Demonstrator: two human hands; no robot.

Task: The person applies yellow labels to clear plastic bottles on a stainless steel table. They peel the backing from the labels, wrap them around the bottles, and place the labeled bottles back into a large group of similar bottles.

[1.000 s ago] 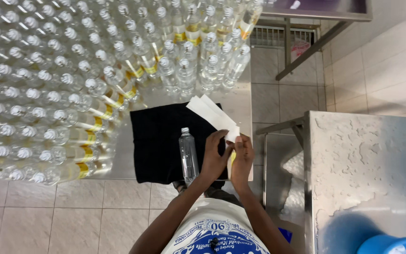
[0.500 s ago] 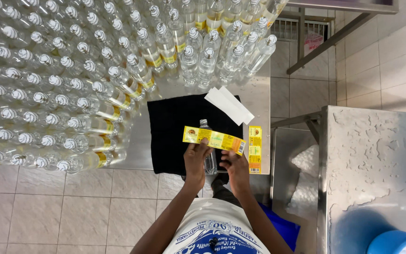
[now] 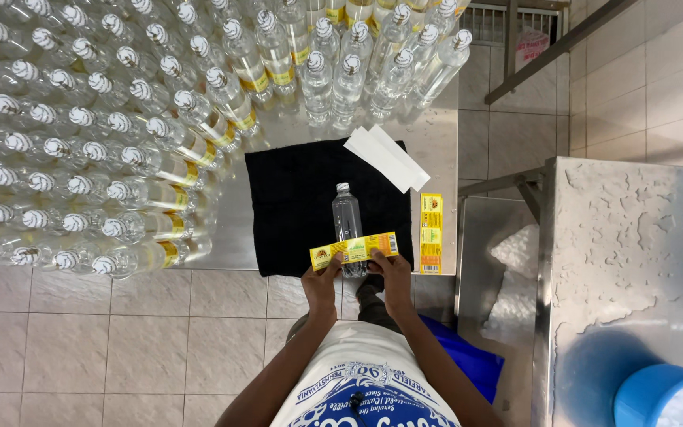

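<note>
1. At the near edge of the steel table (image 3: 436,150), a black cloth (image 3: 294,205) lies flat, and a clear plastic bottle (image 3: 347,225) stands on it toward its 5 o'clock corner.
2. The left hand (image 3: 322,286) pinches the left end of a yellow label (image 3: 355,250) between thumb and fingers; the right hand (image 3: 393,277) pinches the right end in the same way.
3. The label is stretched flat between the two hands and lies across the lower body of the bottle, slightly tilted, its right end higher.
4. At 3 o'clock from the bottle, just beside the cloth's edge, a stack of yellow labels (image 3: 431,234) lies lengthwise on the table.
5. At 1 o'clock from the bottle, white backing strips (image 3: 386,158) rest partly on the cloth's corner, partly on the table.
6. From 9 o'clock round to 12 o'clock, capped clear bottles (image 3: 104,150) crowd the table, many bearing yellow labels.
7. At 4 o'clock, well apart, a blue tub (image 3: 658,395) sits on a steel counter (image 3: 634,261).
</note>
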